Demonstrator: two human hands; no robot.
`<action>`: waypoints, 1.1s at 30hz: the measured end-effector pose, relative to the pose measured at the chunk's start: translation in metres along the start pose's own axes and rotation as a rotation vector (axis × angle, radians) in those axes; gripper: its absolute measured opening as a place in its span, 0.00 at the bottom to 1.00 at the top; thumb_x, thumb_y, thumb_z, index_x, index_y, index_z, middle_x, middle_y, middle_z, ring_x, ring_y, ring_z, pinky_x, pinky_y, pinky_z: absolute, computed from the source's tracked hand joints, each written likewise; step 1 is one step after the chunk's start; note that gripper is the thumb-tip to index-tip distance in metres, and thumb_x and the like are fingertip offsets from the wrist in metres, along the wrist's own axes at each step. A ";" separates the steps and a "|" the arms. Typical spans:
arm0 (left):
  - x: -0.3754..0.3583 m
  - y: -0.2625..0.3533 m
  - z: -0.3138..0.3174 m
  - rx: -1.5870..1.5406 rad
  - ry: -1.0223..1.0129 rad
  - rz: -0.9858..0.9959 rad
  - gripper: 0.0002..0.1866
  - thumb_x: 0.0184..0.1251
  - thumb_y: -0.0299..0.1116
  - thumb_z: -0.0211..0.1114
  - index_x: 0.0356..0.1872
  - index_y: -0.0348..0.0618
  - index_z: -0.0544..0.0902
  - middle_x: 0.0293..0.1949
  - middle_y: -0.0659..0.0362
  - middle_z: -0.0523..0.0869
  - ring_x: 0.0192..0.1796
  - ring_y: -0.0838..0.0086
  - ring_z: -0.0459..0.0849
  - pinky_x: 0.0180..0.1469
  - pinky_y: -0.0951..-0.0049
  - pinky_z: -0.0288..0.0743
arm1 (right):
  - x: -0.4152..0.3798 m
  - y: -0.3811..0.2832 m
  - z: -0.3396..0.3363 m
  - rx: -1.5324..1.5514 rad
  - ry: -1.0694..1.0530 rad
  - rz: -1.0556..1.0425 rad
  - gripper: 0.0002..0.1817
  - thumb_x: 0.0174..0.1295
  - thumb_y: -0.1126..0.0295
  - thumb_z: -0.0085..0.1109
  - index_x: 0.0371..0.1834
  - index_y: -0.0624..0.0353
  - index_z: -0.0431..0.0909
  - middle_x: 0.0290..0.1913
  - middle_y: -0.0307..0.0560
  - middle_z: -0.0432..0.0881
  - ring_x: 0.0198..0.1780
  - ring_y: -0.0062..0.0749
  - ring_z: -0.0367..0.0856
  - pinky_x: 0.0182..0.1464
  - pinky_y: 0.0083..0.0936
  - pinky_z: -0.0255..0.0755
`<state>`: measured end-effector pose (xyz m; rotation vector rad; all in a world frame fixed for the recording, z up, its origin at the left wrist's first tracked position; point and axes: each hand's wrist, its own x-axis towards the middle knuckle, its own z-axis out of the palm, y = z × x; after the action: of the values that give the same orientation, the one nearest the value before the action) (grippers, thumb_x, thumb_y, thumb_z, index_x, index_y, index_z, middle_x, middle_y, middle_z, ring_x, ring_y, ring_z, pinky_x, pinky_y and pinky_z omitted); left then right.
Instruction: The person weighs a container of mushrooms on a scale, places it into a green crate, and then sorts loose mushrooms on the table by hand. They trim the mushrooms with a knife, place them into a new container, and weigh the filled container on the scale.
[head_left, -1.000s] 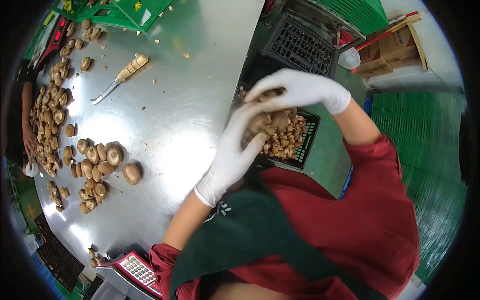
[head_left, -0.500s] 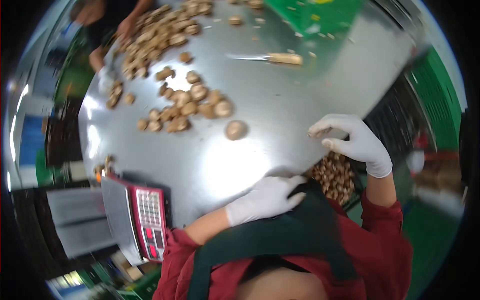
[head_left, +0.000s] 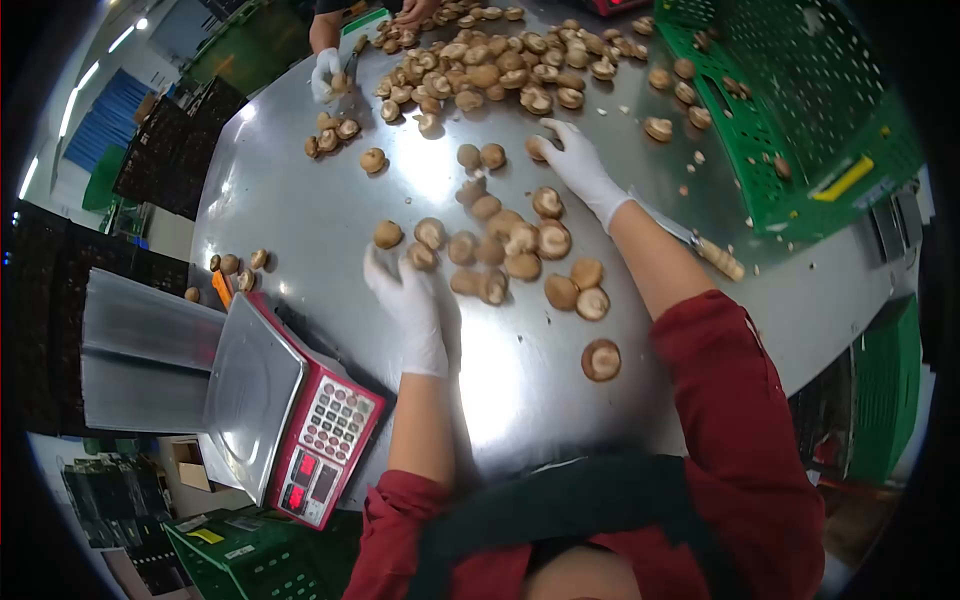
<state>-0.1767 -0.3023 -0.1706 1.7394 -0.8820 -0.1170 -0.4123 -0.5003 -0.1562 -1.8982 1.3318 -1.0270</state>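
Both my hands wear white gloves and reach over the metal table among loose brown mushrooms. My left hand [head_left: 405,305] has its thumb and fingers apart, close by a mushroom [head_left: 388,234] and another mushroom [head_left: 421,257]. Farther out, my right hand [head_left: 582,172] stretches its fingers beside a single mushroom [head_left: 536,148], which sits at its thumb tip; the fingers are not closed round it. Between the hands lies a loose group of mushrooms [head_left: 521,238], some cap up, some showing stems. One mushroom [head_left: 601,360] rests apart, nearer to me.
A large mushroom pile [head_left: 485,75] covers the far side, where another person's gloved hand [head_left: 326,75] works. A knife [head_left: 718,258] lies partly under my right forearm. A red scale [head_left: 330,430] stands at left, and a green crate [head_left: 745,170] at right.
My view has swung toward the far table. Both hands have moved out from the near edge to the mushrooms; the right one has left the spot above the mushroom-filled container.
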 end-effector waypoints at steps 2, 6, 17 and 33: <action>0.021 0.002 0.021 0.160 -0.104 0.179 0.24 0.70 0.34 0.60 0.65 0.36 0.73 0.65 0.43 0.71 0.67 0.53 0.71 0.69 0.60 0.66 | 0.031 -0.009 0.025 0.167 -0.107 -0.057 0.26 0.68 0.57 0.61 0.66 0.57 0.75 0.61 0.51 0.80 0.56 0.37 0.81 0.58 0.30 0.75; 0.037 0.010 0.040 0.232 -0.203 0.285 0.22 0.69 0.35 0.64 0.62 0.41 0.77 0.61 0.47 0.74 0.62 0.57 0.75 0.65 0.64 0.69 | 0.044 -0.044 0.051 0.325 -0.506 -0.041 0.25 0.65 0.55 0.64 0.64 0.52 0.79 0.51 0.46 0.86 0.49 0.27 0.84 0.53 0.27 0.78; -0.057 0.069 0.031 -0.380 -0.489 0.012 0.17 0.73 0.31 0.57 0.58 0.35 0.80 0.62 0.50 0.75 0.64 0.63 0.75 0.68 0.67 0.67 | -0.030 -0.046 -0.027 0.266 -0.815 -0.165 0.18 0.67 0.62 0.62 0.56 0.57 0.85 0.47 0.42 0.88 0.48 0.24 0.83 0.54 0.21 0.76; -0.287 0.155 0.005 -0.852 -1.250 -0.198 0.25 0.75 0.29 0.55 0.70 0.36 0.67 0.69 0.49 0.72 0.71 0.62 0.70 0.74 0.64 0.60 | -0.320 -0.017 -0.238 0.300 -0.405 0.192 0.15 0.70 0.65 0.56 0.51 0.64 0.82 0.46 0.44 0.86 0.49 0.26 0.80 0.56 0.24 0.74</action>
<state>-0.4617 -0.1469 -0.1376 0.7898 -1.2281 -1.5868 -0.6706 -0.2014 -0.0991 -1.6092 1.0356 -0.6580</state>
